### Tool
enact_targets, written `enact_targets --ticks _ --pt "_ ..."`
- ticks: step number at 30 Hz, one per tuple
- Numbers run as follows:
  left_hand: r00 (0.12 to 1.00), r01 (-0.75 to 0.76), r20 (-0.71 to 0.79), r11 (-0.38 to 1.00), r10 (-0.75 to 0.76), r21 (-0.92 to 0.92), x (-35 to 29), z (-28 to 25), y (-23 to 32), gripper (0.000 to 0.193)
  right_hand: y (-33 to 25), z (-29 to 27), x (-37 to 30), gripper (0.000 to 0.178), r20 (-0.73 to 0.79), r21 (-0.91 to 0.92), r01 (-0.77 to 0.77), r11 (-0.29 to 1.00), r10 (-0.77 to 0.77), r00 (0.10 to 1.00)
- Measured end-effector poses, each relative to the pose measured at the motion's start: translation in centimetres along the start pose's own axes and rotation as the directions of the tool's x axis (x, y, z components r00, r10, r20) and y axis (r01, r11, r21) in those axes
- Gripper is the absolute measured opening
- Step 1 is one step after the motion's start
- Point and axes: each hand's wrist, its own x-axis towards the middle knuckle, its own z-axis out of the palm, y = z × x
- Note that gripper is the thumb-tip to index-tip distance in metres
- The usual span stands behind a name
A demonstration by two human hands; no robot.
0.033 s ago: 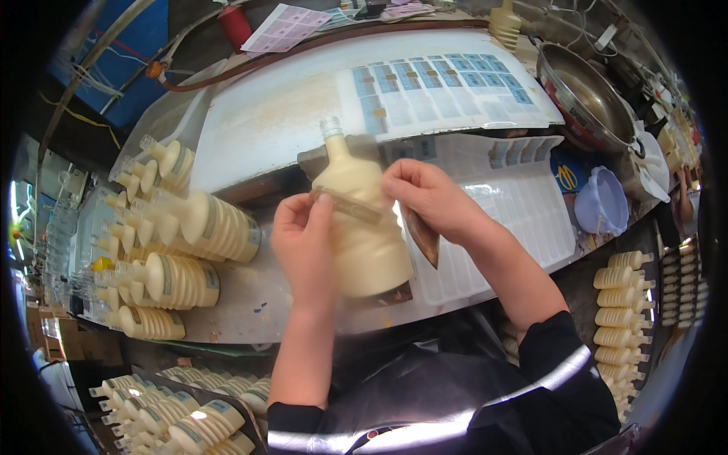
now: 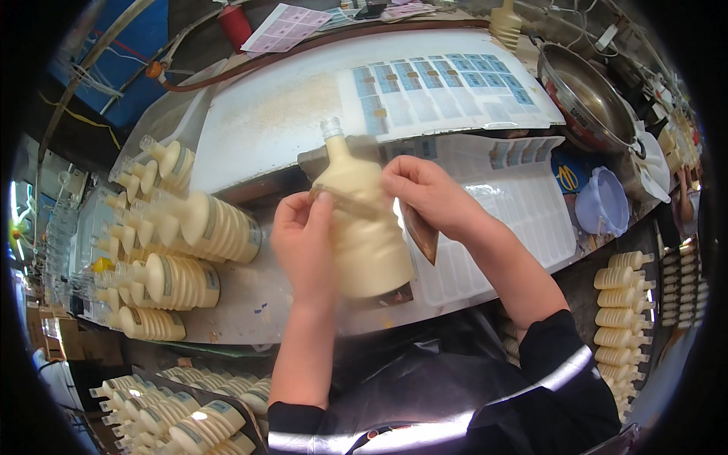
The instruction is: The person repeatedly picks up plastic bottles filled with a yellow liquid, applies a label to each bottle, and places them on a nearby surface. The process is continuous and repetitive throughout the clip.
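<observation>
A large cream-coloured bottle (image 2: 373, 262) with a clear threaded neck and ridged body lies on the work table in front of me, its neck pointing away. My left hand (image 2: 302, 239) pinches one end of a thin brownish strip (image 2: 350, 203), which lies slantwise across the bottle's upper body and is blurred. At the bottle's right shoulder, my right hand (image 2: 434, 196) has its thumb and forefinger pressed together; whether they hold the strip's other end I cannot tell. A brown pointed, blade-like tool (image 2: 422, 236) is gripped under its curled fingers, tip toward me.
Rows of cream bottles (image 2: 197, 227) crowd the table's left. Beyond lies a white board (image 2: 265, 114) bearing blue label pieces (image 2: 440, 76); a translucent label sheet (image 2: 485, 227) lies right. A lilac bucket (image 2: 601, 203) and metal pan (image 2: 588, 95) stand farther right. More bottles (image 2: 618, 318) are stacked below.
</observation>
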Motion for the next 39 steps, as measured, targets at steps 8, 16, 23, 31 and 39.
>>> enact_targets --ticks 8,16,23,31,39 --pt "0.998 -0.04 0.046 0.999 0.041 -0.018 -0.2 1.0 0.6 0.01 0.9 -0.1 0.9 0.02 0.109 -0.141 0.104 0.985 -0.089 0.99" --pt "0.997 -0.075 -0.013 0.996 0.076 0.044 1.4 0.1 -1.8 0.011 1.1 -0.5 2.5 0.023 -0.018 -0.085 0.037 0.996 -0.039 0.999" --pt "0.998 0.03 -0.061 0.999 -0.027 0.044 1.6 0.0 -2.3 0.01 2.3 -0.3 3.4 0.03 -0.119 -0.162 0.068 0.984 -0.088 0.989" --pt "0.997 0.063 -0.049 0.998 -0.062 0.018 1.8 -0.2 -2.5 0.01 1.8 -0.1 3.4 0.026 -0.15 -0.249 0.077 0.965 -0.117 0.982" --pt "0.992 0.127 0.023 0.985 -0.125 -0.117 2.2 0.4 -1.5 0.032 4.1 -1.2 4.3 0.031 -0.107 0.052 0.135 0.989 -0.129 0.986"
